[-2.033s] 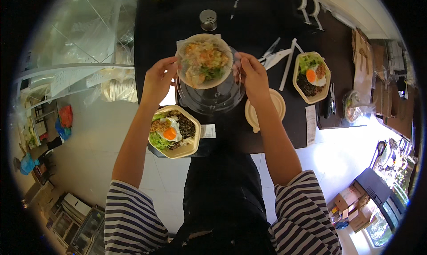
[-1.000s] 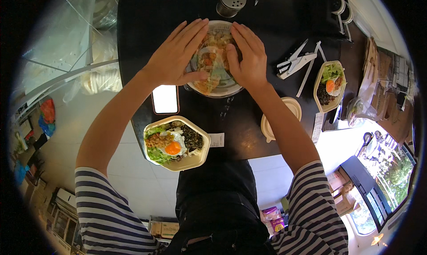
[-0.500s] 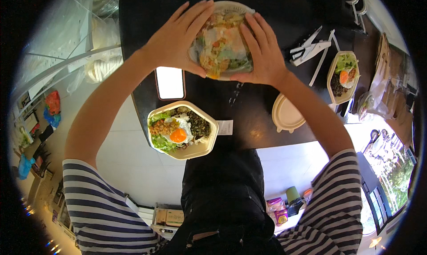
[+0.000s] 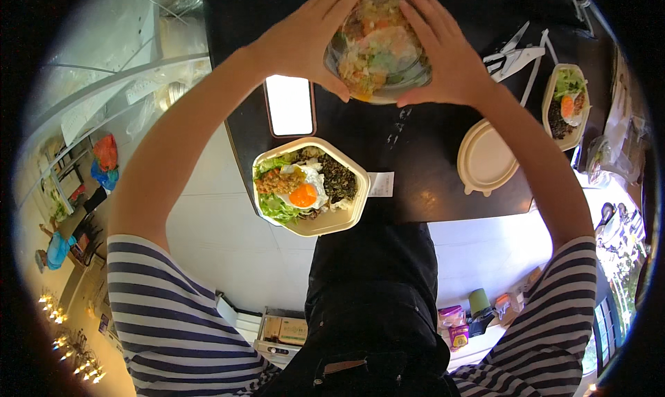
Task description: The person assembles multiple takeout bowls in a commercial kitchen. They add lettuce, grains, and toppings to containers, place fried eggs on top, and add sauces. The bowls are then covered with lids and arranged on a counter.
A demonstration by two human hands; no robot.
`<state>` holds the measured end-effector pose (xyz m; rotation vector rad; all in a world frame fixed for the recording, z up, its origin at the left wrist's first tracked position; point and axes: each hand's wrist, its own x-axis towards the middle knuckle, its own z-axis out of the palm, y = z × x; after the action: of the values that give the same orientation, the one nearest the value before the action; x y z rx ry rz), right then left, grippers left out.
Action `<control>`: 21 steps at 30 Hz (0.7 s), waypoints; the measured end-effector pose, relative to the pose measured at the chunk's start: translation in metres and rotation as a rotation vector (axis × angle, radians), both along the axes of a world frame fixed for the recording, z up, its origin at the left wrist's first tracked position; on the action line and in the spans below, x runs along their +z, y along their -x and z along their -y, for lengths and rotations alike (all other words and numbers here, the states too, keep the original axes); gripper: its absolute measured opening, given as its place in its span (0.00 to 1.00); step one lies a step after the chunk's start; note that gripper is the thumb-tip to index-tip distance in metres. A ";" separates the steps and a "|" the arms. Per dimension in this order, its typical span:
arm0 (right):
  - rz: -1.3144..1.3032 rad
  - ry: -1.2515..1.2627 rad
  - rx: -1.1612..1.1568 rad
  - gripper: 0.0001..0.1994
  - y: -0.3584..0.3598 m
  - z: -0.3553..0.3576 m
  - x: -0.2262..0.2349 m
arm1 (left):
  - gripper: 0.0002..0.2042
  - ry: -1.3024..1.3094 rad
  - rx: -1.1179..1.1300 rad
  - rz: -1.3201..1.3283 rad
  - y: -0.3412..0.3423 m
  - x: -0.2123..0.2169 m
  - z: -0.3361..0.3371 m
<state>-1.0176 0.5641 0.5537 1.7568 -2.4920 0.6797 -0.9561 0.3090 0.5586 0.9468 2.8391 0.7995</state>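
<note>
1. Clear-lidded salad bowl (image 4: 377,47) at far edge of black table (image 4: 415,168), beyond beige egg tray (image 4: 308,186).
2. Left hand (image 4: 305,40) and right hand (image 4: 443,51) pressed flat against bowl's sides, fingers spread, clasping it.
3. Beige lid (image 4: 485,158) right of tray.

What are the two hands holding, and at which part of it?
Both hands hold one clear-lidded bowl of mixed food: the left hand presses its left side, the right hand its right side.

I'm pressing both hands — left (image 4: 308,40), right (image 4: 443,51) — further over the lidded bowl (image 4: 377,47), fingers spreading, after setting it down from its raised position.
</note>
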 end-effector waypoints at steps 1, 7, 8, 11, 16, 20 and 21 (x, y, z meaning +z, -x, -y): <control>-0.074 -0.006 0.014 0.48 0.005 0.007 0.012 | 0.70 -0.007 0.028 0.018 -0.001 0.000 0.001; -0.065 -0.185 0.063 0.58 -0.007 -0.004 0.012 | 0.68 0.058 0.089 -0.102 -0.021 -0.003 -0.015; 0.042 -0.181 0.010 0.55 -0.014 -0.010 0.009 | 0.68 0.070 0.092 -0.065 -0.026 -0.001 -0.015; 0.164 -0.108 -0.150 0.49 -0.034 -0.023 0.011 | 0.65 -0.040 0.141 -0.102 -0.023 -0.020 -0.021; 0.362 0.094 -0.542 0.45 -0.087 -0.027 0.003 | 0.68 -0.077 0.216 0.045 -0.022 -0.008 -0.042; 0.389 0.065 -0.476 0.49 -0.078 -0.025 0.015 | 0.67 -0.054 0.237 0.021 -0.023 0.009 -0.037; 0.362 0.103 -0.491 0.48 -0.079 -0.022 0.014 | 0.66 -0.072 0.204 -0.001 -0.023 0.019 -0.035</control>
<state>-0.9387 0.5857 0.5680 0.9877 -2.8822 1.1240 -0.9329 0.3437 0.5776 0.6704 2.9608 0.9253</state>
